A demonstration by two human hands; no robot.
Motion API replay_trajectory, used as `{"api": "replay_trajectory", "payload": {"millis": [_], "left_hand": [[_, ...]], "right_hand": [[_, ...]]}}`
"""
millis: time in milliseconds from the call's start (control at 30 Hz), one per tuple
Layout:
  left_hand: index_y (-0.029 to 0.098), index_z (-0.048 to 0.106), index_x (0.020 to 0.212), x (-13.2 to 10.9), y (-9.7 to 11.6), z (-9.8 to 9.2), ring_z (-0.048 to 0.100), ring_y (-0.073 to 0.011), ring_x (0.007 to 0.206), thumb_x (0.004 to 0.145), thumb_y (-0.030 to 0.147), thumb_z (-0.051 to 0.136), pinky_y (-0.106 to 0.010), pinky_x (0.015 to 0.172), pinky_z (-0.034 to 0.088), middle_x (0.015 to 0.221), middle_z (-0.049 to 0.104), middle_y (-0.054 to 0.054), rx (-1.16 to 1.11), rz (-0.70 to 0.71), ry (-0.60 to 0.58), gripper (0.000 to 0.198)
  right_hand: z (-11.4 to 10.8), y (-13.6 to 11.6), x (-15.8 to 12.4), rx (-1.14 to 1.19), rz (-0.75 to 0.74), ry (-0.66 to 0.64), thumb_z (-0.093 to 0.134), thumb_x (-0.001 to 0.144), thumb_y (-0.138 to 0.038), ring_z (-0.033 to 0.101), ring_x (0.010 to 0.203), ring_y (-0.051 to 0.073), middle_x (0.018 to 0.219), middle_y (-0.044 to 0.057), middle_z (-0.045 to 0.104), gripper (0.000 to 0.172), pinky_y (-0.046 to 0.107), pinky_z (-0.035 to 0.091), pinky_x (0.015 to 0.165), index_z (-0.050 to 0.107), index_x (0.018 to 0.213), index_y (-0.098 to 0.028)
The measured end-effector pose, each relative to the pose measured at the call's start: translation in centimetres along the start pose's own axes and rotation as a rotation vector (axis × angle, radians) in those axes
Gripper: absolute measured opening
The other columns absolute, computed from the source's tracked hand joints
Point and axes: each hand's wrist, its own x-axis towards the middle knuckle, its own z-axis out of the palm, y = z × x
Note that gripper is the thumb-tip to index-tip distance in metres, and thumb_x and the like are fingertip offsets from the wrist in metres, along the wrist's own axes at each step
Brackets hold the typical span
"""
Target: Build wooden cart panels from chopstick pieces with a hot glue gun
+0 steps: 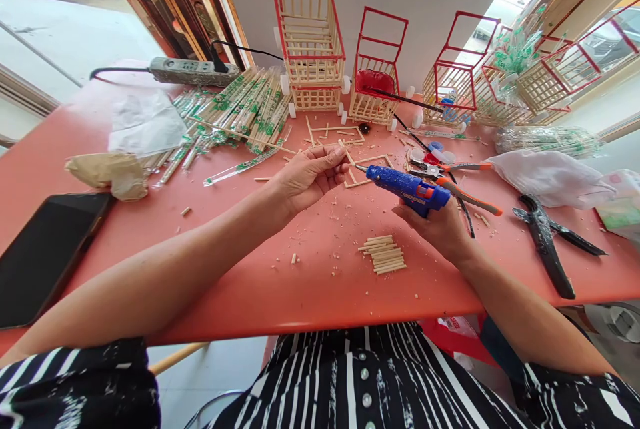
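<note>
A short wooden stick (347, 153) is pinched between the thumb and fingers of my left hand (320, 172). My right hand (440, 225) grips a blue hot glue gun (407, 189), its nozzle pointing left at the stick's lower end; whether they touch I cannot tell. Just behind the nozzle lies a small frame of sticks (383, 159) on the table. Farther back is another stick frame (337, 142). Nearer to me, a pile of cut sticks (384, 255) lies below the glue gun.
Small carts made of sticks (313, 35) stand along the wall. Wrapped chopsticks (245, 109), a power strip (193, 72) and a phone (50, 249) are on the left. Pliers (470, 189) and black-handled cutters (547, 242) lie right. Wood scraps litter the red table (240, 289).
</note>
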Motion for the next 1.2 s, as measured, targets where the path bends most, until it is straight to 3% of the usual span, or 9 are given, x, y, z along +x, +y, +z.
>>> {"api": "replay_trajectory", "payload": {"millis": [300, 667, 833, 1000, 1100, 1200], "left_hand": [[0.011, 0.072, 0.071, 0.0, 0.0, 0.1, 0.066, -0.0062, 0.058, 0.101, 0.004, 0.070, -0.017, 0.061, 0.054, 0.067, 0.071, -0.001, -0.001, 0.000, 0.013, 0.030], [0.014, 0.073, 0.071, 0.2, 0.0, -0.2, 0.065, -0.0066, 0.060, 0.091, 0.009, 0.086, -0.018, 0.063, 0.053, 0.069, 0.072, 0.000, 0.030, 0.028, 0.006, 0.024], [0.012, 0.074, 0.069, 0.3, -0.1, -0.3, 0.063, -0.0067, 0.060, 0.092, 0.009, 0.084, -0.020, 0.063, 0.051, 0.069, 0.071, -0.002, 0.075, 0.028, 0.001, 0.025], [0.012, 0.073, 0.068, 0.1, -0.1, -0.4, 0.063, -0.0079, 0.061, 0.083, 0.013, 0.094, -0.021, 0.064, 0.050, 0.066, 0.069, -0.001, 0.121, 0.020, -0.058, 0.026], [0.013, 0.072, 0.067, 0.0, -0.1, -0.4, 0.063, -0.0079, 0.061, 0.079, 0.015, 0.097, -0.020, 0.064, 0.051, 0.066, 0.069, 0.000, 0.142, 0.021, -0.074, 0.027], [0.013, 0.072, 0.068, 0.0, -0.1, -0.4, 0.063, -0.0082, 0.061, 0.076, 0.016, 0.099, -0.020, 0.063, 0.051, 0.066, 0.069, 0.000, 0.151, 0.023, -0.081, 0.028]], "right_hand": [[0.0, -0.2, 0.1, -0.022, 0.001, 0.019, 0.078, 0.088, -0.059, 0.045, 0.057, 0.015, 0.062, -0.001, 0.053, 0.040, 0.029, 0.044, 0.054, 0.065, 0.076, -0.022], [0.0, 0.4, 0.0, -0.067, -0.012, 0.014, 0.079, 0.087, -0.059, 0.045, 0.058, 0.015, 0.063, -0.001, 0.056, 0.042, 0.027, 0.042, 0.052, 0.064, 0.073, -0.022], [-0.4, 0.7, -0.3, -0.022, -0.023, 0.010, 0.077, 0.091, -0.059, 0.055, 0.063, 0.017, 0.071, 0.000, 0.064, 0.039, 0.030, 0.049, 0.060, 0.066, 0.084, -0.023], [-3.6, 1.1, 0.8, -0.334, -0.211, 0.051, 0.078, 0.095, -0.052, 0.067, 0.084, 0.023, 0.096, 0.007, 0.073, 0.031, 0.036, 0.054, 0.079, 0.067, 0.104, -0.024], [-7.5, 2.0, 1.6, -0.543, -0.253, 0.105, 0.074, 0.099, -0.052, 0.070, 0.097, 0.025, 0.108, 0.013, 0.074, 0.034, 0.038, 0.053, 0.082, 0.070, 0.115, -0.022], [-12.0, 4.2, 1.5, -0.692, -0.178, 0.101, 0.068, 0.099, -0.066, 0.071, 0.096, 0.023, 0.108, 0.015, 0.074, 0.052, 0.041, 0.046, 0.073, 0.073, 0.118, -0.018]]}}
